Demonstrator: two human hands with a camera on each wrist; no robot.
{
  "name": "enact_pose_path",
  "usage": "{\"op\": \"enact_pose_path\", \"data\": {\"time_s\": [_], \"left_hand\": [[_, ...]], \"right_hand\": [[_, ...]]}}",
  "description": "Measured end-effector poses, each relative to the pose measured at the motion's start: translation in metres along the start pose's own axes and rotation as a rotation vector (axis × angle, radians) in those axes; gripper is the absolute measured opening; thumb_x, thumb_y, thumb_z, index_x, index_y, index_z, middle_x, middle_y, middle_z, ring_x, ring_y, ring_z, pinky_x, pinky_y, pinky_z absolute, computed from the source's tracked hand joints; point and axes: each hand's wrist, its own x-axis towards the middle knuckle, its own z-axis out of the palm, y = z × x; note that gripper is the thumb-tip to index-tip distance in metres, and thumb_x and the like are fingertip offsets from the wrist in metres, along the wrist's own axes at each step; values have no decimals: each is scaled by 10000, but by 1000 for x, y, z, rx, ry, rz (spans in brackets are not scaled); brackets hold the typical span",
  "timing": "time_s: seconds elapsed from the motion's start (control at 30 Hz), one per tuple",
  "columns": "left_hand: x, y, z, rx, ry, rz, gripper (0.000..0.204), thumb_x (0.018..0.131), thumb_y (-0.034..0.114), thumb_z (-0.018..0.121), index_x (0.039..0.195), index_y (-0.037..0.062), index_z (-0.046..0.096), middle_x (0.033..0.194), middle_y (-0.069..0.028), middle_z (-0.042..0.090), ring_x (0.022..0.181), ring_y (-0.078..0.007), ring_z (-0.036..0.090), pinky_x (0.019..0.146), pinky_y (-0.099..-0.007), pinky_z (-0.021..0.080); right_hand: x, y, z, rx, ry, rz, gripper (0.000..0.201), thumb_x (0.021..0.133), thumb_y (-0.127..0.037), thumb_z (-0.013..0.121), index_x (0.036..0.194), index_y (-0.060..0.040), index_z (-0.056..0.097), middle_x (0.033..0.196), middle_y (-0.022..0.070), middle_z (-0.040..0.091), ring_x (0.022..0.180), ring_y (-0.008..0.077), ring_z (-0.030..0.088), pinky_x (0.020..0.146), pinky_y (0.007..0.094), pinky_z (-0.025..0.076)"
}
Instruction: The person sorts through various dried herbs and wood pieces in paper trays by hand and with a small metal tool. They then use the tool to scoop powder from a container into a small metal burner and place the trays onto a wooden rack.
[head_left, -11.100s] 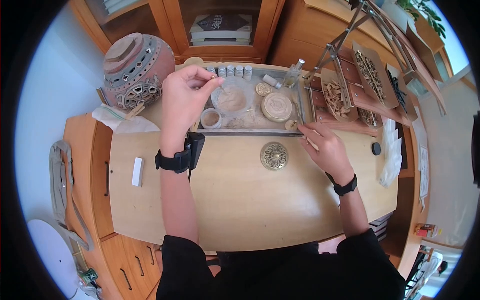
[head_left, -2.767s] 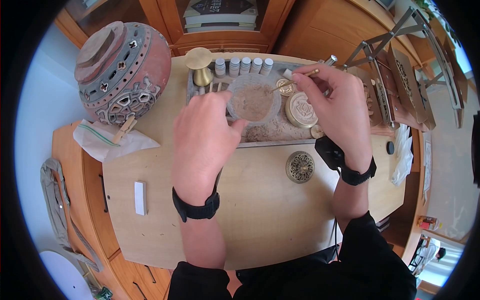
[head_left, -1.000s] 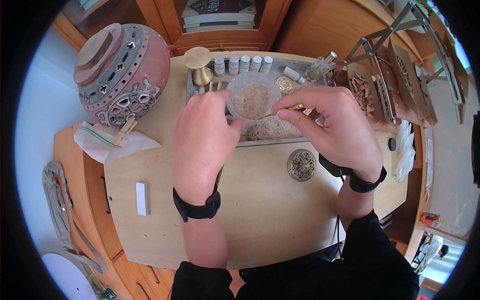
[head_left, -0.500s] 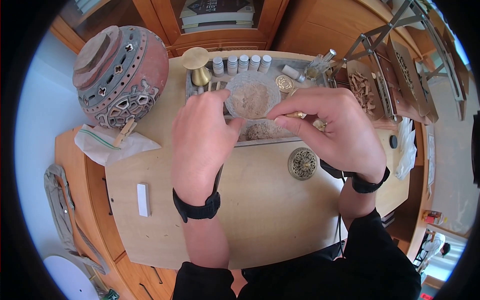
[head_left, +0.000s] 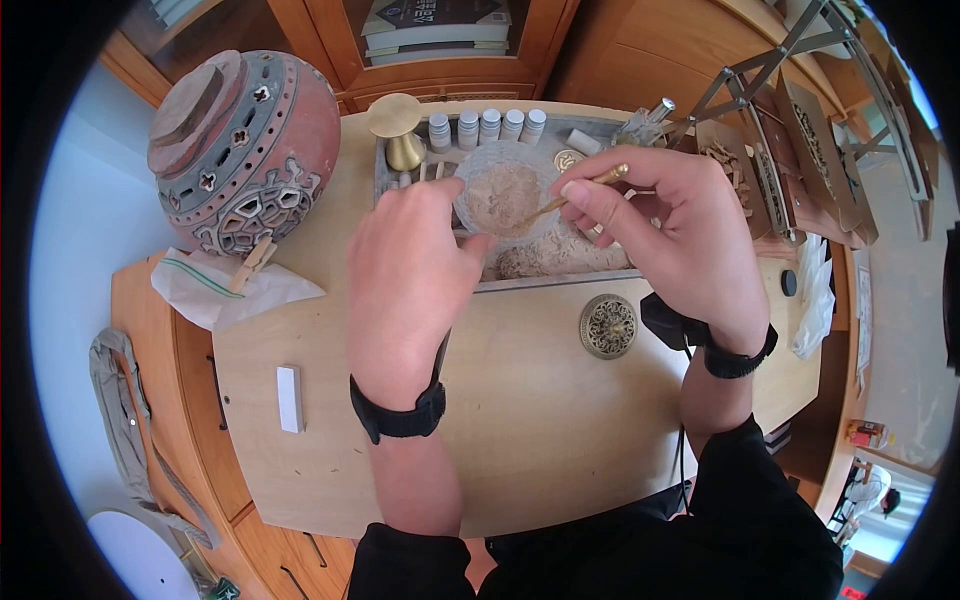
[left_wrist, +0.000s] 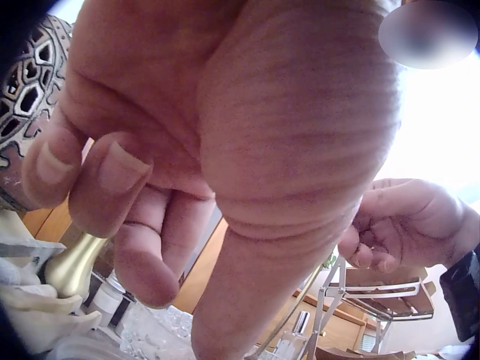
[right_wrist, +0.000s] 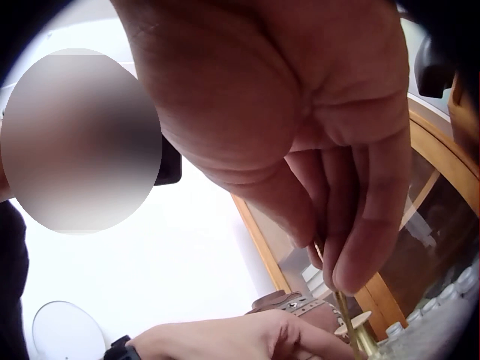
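My left hand (head_left: pixel 410 275) holds the left side of a clear cut-glass bowl (head_left: pixel 500 153) between thumb and fingers. Pale brown powder (head_left: pixel 500 195) fills the bowl, which sits over a shallow grey tray (head_left: pixel 560 284). My right hand (head_left: pixel 690 230) pinches a slim brass tool (head_left: pixel 610 174) between thumb and fingertips. The tool slants down to the left, its lower end at the powder near the bowl's right side. In the right wrist view the brass tool (right_wrist: pixel 345 311) points downward from the fingertips. More powder (head_left: pixel 560 255) lies loose in the tray, in front of the bowl.
Several white-capped bottles (head_left: pixel 490 125) and a brass flared stand (head_left: pixel 404 150) line the tray's back. An openwork brass lid (head_left: pixel 608 326) and a white block (head_left: pixel 289 398) lie on the table. A large pierced pot (head_left: pixel 245 150) stands left, a folding rack (head_left: pixel 770 150) right.
My left hand has come to the bowl, and the tool has passed to my right hand. Over the last second the right hand has lifted slightly, turning the tool steeper over the powder.
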Motion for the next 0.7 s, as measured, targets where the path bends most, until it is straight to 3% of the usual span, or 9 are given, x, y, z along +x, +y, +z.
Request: {"op": "enact_pose_path", "data": {"time_s": [0.2, 0.27, 0.3, 0.37, 0.57, 0.7], "left_hand": [[0, -1, 1, -2, -8, -2, 485, 716, 130, 840, 1169, -1, 725, 689, -162, 637, 669, -320, 641, 660, -418, 491], [1, -1, 1, 1, -9, -2, 484, 716, 131, 840, 1168, -1, 725, 689, -162, 635, 667, -320, 638, 660, -419, 490], [1, 0, 0, -2, -10, -2, 483, 717, 132, 839, 1167, -2, 725, 687, -162, 633, 664, -321, 636, 661, -420, 490], [1, 0, 0, -4, -10, -2, 482, 717, 132, 838, 1166, -2, 725, 686, -162, 631, 662, -322, 633, 662, -421, 490], [0, -2, 1, 1, 9, 14, 481, 716, 135, 837, 1163, -2, 726, 690, -160, 632, 662, -327, 630, 664, -424, 491], [-1, -2, 0, 1, 7, 8, 476, 718, 129, 835, 1164, 1, 726, 696, -162, 636, 668, -327, 636, 666, -426, 493]], "right_hand": [[8, 12, 5, 10, 114, -76, 173, 989, -96, 651, 1093, 24, 721, 904, 78, 746, 785, 106, 692, 669, 237, 536], [13, 20, 10, -95, 238, -209, 140, 910, -90, 684, 974, 26, 730, 831, 185, 717, 661, 282, 688, 617, 329, 554], [14, 22, 10, -95, 239, -209, 140, 910, -90, 684, 974, 26, 730, 831, 185, 717, 661, 282, 688, 617, 329, 554], [15, 26, 8, -231, 158, -148, 168, 941, -96, 686, 1063, 8, 737, 903, 101, 752, 729, 136, 671, 667, 271, 541], [12, 14, 7, -208, -12, -85, 160, 935, -101, 694, 1042, 8, 744, 902, 131, 745, 714, 162, 674, 655, 282, 547], [10, 12, 7, -185, -32, -105, 164, 937, -103, 699, 1046, 11, 743, 890, 127, 741, 714, 144, 669, 653, 275, 550]]}}
